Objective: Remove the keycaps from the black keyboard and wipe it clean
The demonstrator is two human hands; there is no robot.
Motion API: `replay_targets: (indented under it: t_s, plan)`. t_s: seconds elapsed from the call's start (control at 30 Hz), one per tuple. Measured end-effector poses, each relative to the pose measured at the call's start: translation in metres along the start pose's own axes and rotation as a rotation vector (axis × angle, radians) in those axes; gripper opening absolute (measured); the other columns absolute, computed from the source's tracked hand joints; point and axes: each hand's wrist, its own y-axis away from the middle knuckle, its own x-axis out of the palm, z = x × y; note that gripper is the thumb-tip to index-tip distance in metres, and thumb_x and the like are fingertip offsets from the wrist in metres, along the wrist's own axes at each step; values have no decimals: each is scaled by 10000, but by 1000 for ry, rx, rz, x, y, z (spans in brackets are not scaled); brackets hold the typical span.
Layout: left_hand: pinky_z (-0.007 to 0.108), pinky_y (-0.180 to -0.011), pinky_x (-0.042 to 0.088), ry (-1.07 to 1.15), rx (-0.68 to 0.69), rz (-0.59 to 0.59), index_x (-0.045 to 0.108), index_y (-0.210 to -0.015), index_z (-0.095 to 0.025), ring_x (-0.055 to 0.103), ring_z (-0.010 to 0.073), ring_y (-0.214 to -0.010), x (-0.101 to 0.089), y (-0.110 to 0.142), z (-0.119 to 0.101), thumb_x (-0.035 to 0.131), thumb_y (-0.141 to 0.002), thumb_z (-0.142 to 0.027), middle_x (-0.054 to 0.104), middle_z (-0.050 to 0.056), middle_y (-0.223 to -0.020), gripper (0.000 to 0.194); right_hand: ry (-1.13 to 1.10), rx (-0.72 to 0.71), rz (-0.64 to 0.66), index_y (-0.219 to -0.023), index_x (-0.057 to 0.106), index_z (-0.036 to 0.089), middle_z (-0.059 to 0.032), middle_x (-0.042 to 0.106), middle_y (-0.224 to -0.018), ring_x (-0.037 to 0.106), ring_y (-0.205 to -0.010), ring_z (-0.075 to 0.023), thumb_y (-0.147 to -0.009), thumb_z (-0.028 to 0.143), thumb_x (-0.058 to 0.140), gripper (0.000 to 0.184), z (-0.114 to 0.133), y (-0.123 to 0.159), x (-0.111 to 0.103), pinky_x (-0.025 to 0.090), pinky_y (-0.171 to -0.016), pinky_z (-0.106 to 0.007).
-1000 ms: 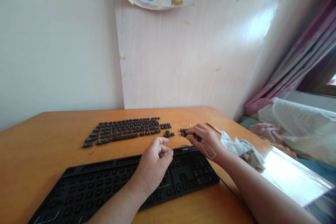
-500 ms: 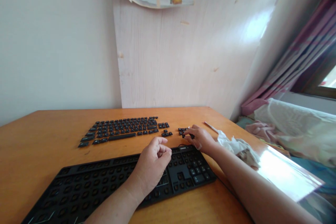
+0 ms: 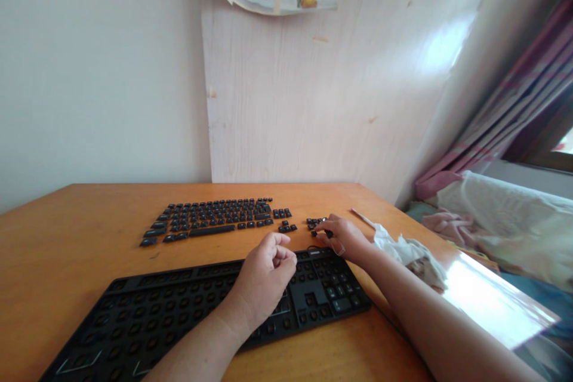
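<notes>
A black keyboard point(image 3: 308, 292) lies across the front of the desk, most of its key places bare, with a few keycaps fitted at its right end. My left hand point(image 3: 268, 268) hovers over its middle, fingers curled in against the thumb; whatever they may hold is hidden. Beyond the keyboard's upper right corner, my right hand point(image 3: 344, 237) reaches down to a small group of loose black keycaps point(image 3: 312, 222). Its fingers and thumb close around a dark keycap point(image 3: 329, 233), partly covered by the hand.
Many loose keycaps point(image 3: 215, 215) lie in rows behind the keyboard, with a long space bar point(image 3: 212, 230) in front. A small keycap cluster point(image 3: 286, 227) sits beside them. On the right are a pen point(image 3: 362, 218), crumpled white tissue point(image 3: 398, 249) and a cable point(image 3: 394, 325).
The whole view has shifted slightly, so everything appears a little further right. Both hands keep nearly the same pose; the right hand's fingers remain at the keycaps.
</notes>
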Motion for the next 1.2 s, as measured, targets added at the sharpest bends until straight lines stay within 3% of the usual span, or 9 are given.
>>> replay_targets:
  t_s: [0.57,1.2]
  plan:
    - [299,-721,469,-14,17,1,532,-1119,-170,644,181,-780,1,1,3,552,-844,-321,699,48,-872,314,-3,-20,-36,-961,756,225,-60,630,-866,605,-735,-160,-864,250,558,222,1,2,3,437,-683,-249]
    - [291,-711,475,-70,31,15,527,-1085,-174,633,169,-765,2,2,0,525,-850,-291,684,29,-844,263,-57,-65,-29,-963,756,238,-56,641,-880,615,-774,-166,-848,239,579,211,4,2,6,446,-724,-255]
